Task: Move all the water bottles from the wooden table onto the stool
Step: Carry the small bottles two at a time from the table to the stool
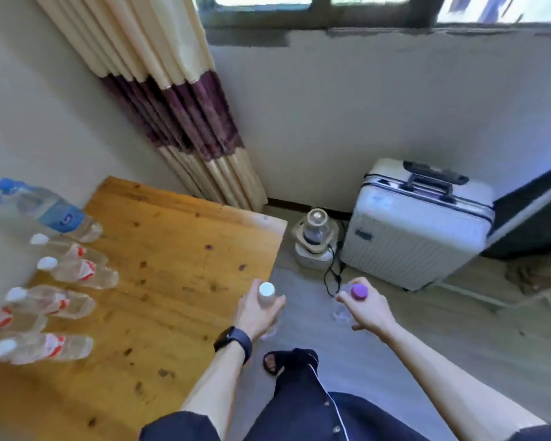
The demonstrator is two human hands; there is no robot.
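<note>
You are mid-carry, with one bottle in each hand. Your left hand [256, 313] is wrapped around the neck and shoulder of a clear plastic water bottle with a white cap [266, 294], held upright just past the near right edge of the honey-coloured wooden table [172, 249]. Your right hand [368, 308] grips a second clear plastic bottle with a purple cap [359, 291], upright over the grey floor and well clear of the table. Both bottles are lifted and rest on nothing.

The job looks to be at an early or middle stage. Along the left side of the table stands a large clear bottle with a blue cap and blue label [50, 213]. In front of it is a row of small clear bottles with white caps and red labels [80, 272], several of them, the nearest ones partly cut off by the picture's edge.

The stool is nowhere in view, so you will probably have to turn and find it before you can set anything down. Ahead of you on the floor are a white hard-shell suitcase [417, 224] and a small white appliance with a glass jar [314, 240], its black cord trailing close below your right hand; steer around them. Once at the stool, lower both bottles base-first, leave room for the others, then loosen your fingers and come back for the row.
</note>
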